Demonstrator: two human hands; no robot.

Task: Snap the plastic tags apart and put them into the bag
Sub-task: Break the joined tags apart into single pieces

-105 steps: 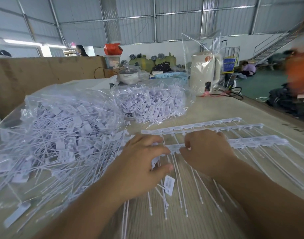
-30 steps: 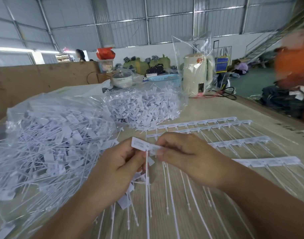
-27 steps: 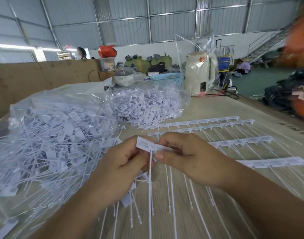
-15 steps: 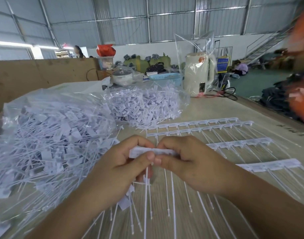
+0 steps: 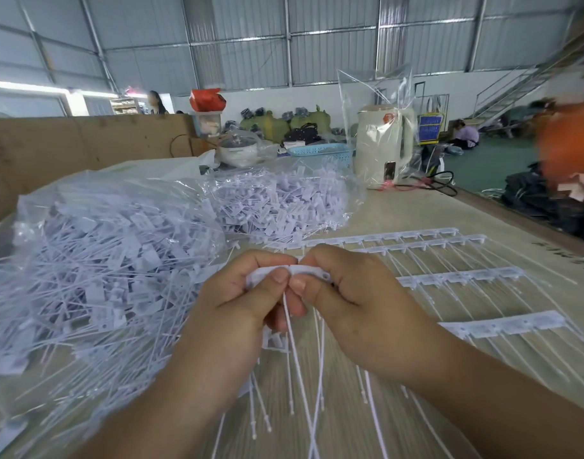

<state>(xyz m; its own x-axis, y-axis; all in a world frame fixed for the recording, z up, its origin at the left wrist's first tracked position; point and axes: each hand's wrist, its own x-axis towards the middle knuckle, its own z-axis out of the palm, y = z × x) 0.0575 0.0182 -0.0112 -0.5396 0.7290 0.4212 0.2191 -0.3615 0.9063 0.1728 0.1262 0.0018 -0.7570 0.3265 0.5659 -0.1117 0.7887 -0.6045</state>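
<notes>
A short strip of white plastic tags [image 5: 312,270] is held above the table between both hands, its thin tails hanging down. My left hand [image 5: 240,306] pinches the strip's left end between thumb and forefinger and also holds several loose tags under its palm. My right hand [image 5: 353,303] pinches the strip just to the right, thumb tips almost touching. A large clear bag [image 5: 95,260] full of separated tags lies at the left. Several unbroken tag strips [image 5: 462,276] lie in rows on the table at the right.
A second clear bag of tags [image 5: 284,200] lies behind the hands. A cream kettle in plastic wrap [image 5: 383,147], a blue basket [image 5: 323,152] and a pot [image 5: 239,150] stand at the table's far end. Cardboard [image 5: 85,144] walls the left side. An orange blur [image 5: 572,147] is at the right.
Both hands have drawn closer together on the strip, fingers curling over it so that it bends at the middle. Before that they lifted the strip off the table.
</notes>
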